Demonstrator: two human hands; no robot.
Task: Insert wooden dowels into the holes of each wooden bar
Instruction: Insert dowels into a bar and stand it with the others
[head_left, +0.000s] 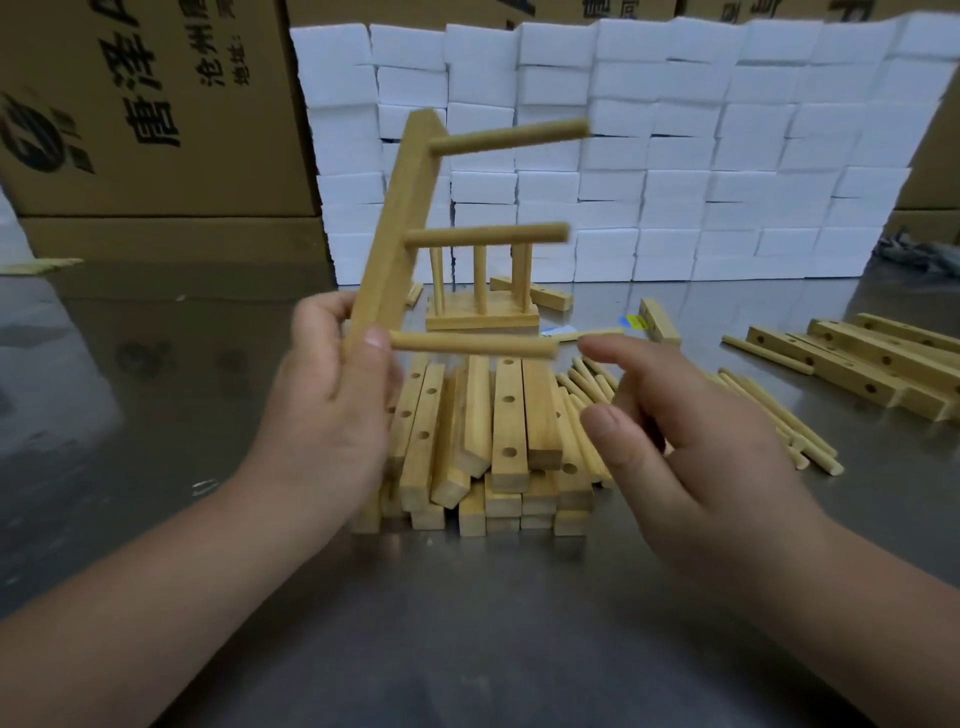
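- Far left, at the back: cardboard boxes (145, 104), printed and stacked. No part in the job.
- Left hand (332, 410): fingers (375, 340) wrapped round the lower end of a wooden bar (395, 223), thumb pressed by the root of the lowest dowel.
- Bar held up off the bench (156, 389), leaning, top end tipped to the right.
- Three dowels seated in its side and pointing right: top (511, 136), middle (485, 236), lowest (472, 345). No empty hole visible on this bar, so judged done and ready to set aside.
- Centre, below the hands: pile of bars (506, 431) lying on the bench, holes plainly empty. Most of the work left here.
- Behind the pile: finished pieces (480, 312), bars laid flat with dowels standing upright. Count unclear.
- Right hand (691, 452): released, fingers loose and spread, grasping nothing. Index tip just beside the free end of the lowest dowel; contact not certain.
- Right of the pile: loose dowels (779, 415) scattered on the bench. Farther right, more drilled bars (872, 358), holes unfilled.
- Across the back: wall of white foam blocks (675, 156).
- Overall: a few pieces finished, far more waiting. Judged early in the run.
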